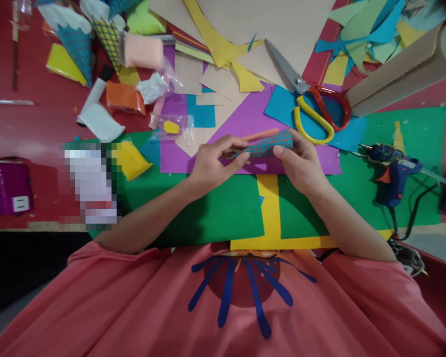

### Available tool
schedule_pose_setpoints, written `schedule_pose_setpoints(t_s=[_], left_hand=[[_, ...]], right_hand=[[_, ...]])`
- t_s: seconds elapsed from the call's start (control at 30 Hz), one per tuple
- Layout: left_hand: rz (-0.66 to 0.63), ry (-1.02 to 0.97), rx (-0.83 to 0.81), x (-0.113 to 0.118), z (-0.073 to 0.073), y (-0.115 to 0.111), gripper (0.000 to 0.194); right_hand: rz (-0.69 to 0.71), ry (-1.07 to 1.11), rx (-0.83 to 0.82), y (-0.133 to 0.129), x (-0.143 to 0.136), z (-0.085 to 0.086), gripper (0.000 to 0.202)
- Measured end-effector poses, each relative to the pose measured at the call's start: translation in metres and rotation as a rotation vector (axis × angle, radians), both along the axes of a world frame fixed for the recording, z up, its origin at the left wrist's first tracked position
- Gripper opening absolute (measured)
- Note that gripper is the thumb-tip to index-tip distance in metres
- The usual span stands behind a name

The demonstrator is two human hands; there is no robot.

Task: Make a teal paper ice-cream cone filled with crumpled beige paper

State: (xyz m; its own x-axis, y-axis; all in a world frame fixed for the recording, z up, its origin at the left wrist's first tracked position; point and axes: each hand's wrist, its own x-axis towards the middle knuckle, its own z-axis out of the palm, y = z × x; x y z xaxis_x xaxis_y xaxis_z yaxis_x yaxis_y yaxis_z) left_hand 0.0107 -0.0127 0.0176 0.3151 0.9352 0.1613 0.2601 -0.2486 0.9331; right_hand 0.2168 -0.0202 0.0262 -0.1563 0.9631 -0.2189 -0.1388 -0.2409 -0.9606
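A small paper cone [270,145], blue with a reddish grid pattern, lies sideways between my two hands. My left hand [220,161] pinches its narrow end on the left. At the wider right end, my right hand [299,161] grips the rim, thumb in front and fingers behind. Just behind the cone lies an orange-pink stick or pen [262,134], partly hidden by it. Purple paper [230,128] is spread beneath the hands. Scissors [301,89] with one red and one yellow handle rest beyond my right hand, blades apart.
A blue glue gun [392,173] sits on green paper [427,148] at right. A paper roll [405,64] stands behind it. Finished-looking patterned cones [72,42] and clay packets [125,98] are at upper left. Paper scraps [371,29] pile at upper right. A blurred-out rectangular object [92,183] lies left.
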Motion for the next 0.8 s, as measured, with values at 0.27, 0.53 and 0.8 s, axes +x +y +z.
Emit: schedule_pose_setpoints(t_s=[0.27, 0.53, 0.8], left_hand=[[0.02, 0.003, -0.082, 0.0013, 0.0021, -0.0005, 0.033], [-0.011, -0.013, -0.159, 0.0026, -0.0008, -0.0011, 0.043], [-0.075, -0.098, -0.138, 0.0003, -0.0002, -0.001, 0.048]], right_hand=[[-0.004, -0.119, 0.167, 0.0032, -0.0008, -0.0006, 0.032], [0.037, -0.09, 0.129, 0.0028, 0.0004, -0.0001, 0.023], [-0.068, 0.016, 0.068, 0.0088, 0.0015, -0.0049, 0.031]])
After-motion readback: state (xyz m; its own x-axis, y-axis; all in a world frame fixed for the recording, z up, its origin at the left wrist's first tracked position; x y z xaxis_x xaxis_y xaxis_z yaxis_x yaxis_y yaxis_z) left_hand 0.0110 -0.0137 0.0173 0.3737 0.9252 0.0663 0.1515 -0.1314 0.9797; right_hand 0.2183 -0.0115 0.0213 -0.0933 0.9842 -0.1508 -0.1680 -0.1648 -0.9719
